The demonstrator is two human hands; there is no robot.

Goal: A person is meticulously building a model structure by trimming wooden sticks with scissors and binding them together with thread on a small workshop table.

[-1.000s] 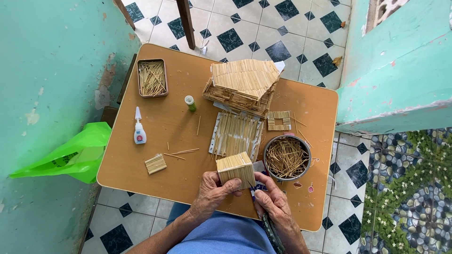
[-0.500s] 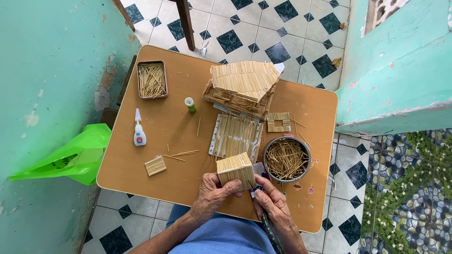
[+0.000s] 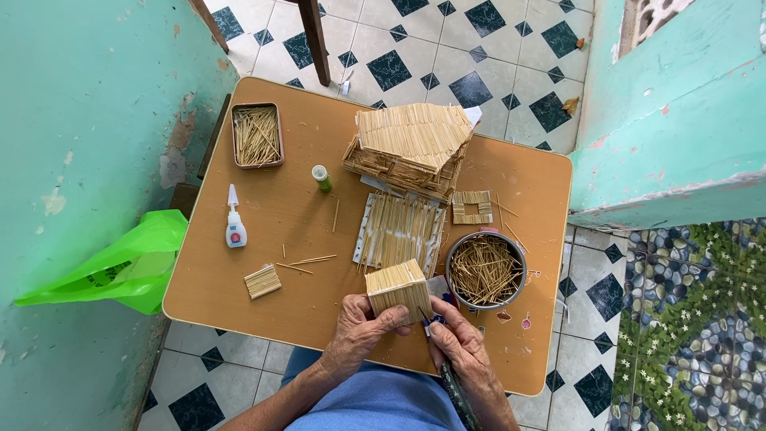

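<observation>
A small box-shaped block of glued sticks (image 3: 397,290) sits at the near edge of the brown table (image 3: 295,215). My left hand (image 3: 359,332) grips its near side, thumb on the front face. My right hand (image 3: 457,343) is beside it on the right, pinching a thin stick against the block's lower right corner; a dark green tool handle (image 3: 453,395) lies under this hand. Beyond the block lies a flat panel of sticks (image 3: 400,231), and farther back stands a model house of sticks (image 3: 411,148).
A round metal bowl of sticks (image 3: 485,271) sits right of the block. A rectangular tin of sticks (image 3: 257,136), a white glue bottle (image 3: 234,227), a small green-capped bottle (image 3: 321,177), a small stick bundle (image 3: 262,281) and a stick frame (image 3: 472,207) lie about. A green bag (image 3: 120,263) hangs at the left.
</observation>
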